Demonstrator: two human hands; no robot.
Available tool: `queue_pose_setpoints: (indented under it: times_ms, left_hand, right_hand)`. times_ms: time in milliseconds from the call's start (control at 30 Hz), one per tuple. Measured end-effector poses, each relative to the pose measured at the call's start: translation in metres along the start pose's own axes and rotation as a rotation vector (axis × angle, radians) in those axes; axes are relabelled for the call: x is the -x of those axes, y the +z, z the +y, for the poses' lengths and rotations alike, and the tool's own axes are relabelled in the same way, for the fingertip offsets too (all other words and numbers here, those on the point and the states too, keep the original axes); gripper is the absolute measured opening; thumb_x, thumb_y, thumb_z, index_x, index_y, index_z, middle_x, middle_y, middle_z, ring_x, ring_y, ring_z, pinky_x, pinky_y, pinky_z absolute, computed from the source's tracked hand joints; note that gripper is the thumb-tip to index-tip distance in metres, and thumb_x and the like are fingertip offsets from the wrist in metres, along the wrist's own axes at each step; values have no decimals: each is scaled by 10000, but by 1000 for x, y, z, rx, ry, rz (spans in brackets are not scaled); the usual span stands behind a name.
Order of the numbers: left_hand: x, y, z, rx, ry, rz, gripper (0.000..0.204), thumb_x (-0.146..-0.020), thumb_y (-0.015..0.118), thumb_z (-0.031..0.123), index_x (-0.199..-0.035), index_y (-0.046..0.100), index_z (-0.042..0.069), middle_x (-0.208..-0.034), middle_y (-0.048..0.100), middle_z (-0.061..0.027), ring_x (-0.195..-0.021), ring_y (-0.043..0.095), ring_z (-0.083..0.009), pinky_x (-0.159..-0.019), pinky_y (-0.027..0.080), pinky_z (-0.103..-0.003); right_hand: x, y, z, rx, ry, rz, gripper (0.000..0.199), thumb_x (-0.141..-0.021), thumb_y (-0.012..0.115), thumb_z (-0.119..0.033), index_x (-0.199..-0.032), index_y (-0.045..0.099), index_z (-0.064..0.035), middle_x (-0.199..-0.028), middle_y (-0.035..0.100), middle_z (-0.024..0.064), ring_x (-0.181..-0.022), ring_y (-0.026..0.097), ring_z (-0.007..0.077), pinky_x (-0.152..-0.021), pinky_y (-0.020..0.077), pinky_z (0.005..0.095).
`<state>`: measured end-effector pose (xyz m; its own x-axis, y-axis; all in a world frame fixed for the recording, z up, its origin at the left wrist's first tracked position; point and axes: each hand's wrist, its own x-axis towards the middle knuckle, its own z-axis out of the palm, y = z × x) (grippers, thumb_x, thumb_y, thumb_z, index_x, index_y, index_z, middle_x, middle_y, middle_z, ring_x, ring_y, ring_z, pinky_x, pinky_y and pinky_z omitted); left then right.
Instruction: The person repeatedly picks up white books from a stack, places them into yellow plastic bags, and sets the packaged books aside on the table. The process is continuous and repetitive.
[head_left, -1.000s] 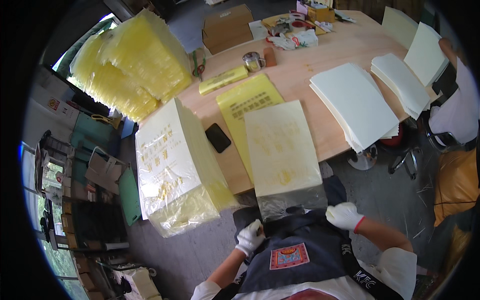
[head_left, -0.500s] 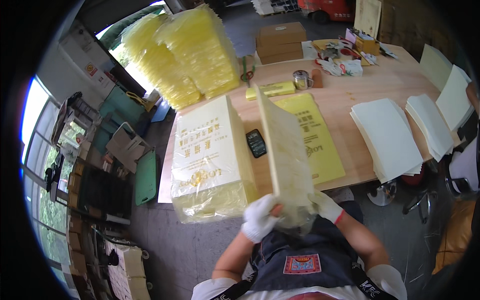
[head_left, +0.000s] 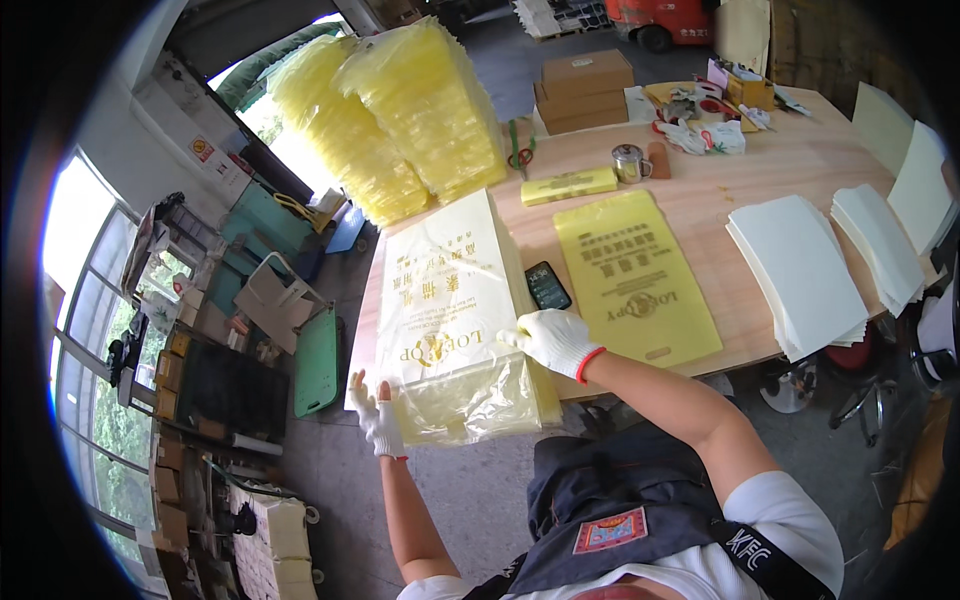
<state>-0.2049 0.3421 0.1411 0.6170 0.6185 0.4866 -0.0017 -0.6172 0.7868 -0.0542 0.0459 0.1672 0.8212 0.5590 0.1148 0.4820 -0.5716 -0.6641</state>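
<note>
A tall stack of bagged paper packs (head_left: pixel 450 290) in clear and yellowish plastic lies along the table's left edge, with gold print on its top pack. My left hand (head_left: pixel 380 420), in a white knitted glove with some bare fingertips, is at the stack's near left side, fingers apart. Across the near right edge of the top reaches my gloved right hand (head_left: pixel 558 342); its fingers rest on the plastic, pointing left. Beside the stack lies a black phone (head_left: pixel 547 287), screen up. Right of that, a flat yellow printed bag (head_left: pixel 640 280) lies on the wooden table (head_left: pixel 740 235).
Yellow plastic bags (head_left: pixel 420 115) are piled high at the back left. Behind are scissors (head_left: pixel 520 158), a folded yellow packet (head_left: pixel 568 186), a metal mug (head_left: pixel 630 162) and brown boxes (head_left: pixel 585 90). White sheet stacks (head_left: pixel 795 270) occupy the right side. A green board (head_left: pixel 317 365) stands left.
The bagged pack held upright between both hands now lies on the stack. Both hands have moved left, to the stack's near end. The view has shifted slightly.
</note>
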Motion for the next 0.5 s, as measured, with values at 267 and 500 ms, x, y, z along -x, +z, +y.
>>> queue_pose_setpoints:
  times_ms: [267,500]
  left_hand:
    - [2,35,-74,286,-41,2,447,-1012,447,183,-1419,374,13,-1337,498,-124,-1224,449,-188,-1020,364,-319]
    - [88,82,-132,446,-355,-91,462,-963,532,205,-1359,424,-7,-1235,560,-163,-1046,556,-252,-913,488,-365]
  right_hand:
    - [14,0,-5,87,-95,136,536,-816,601,-584,-858,595,-51,-712,647,184,-679,650,351,-618,489,474]
    - [79,35,45,248,-247,-409,534,-629,702,-482,-950,678,-56,-804,679,186,-784,664,350,-652,515,472]
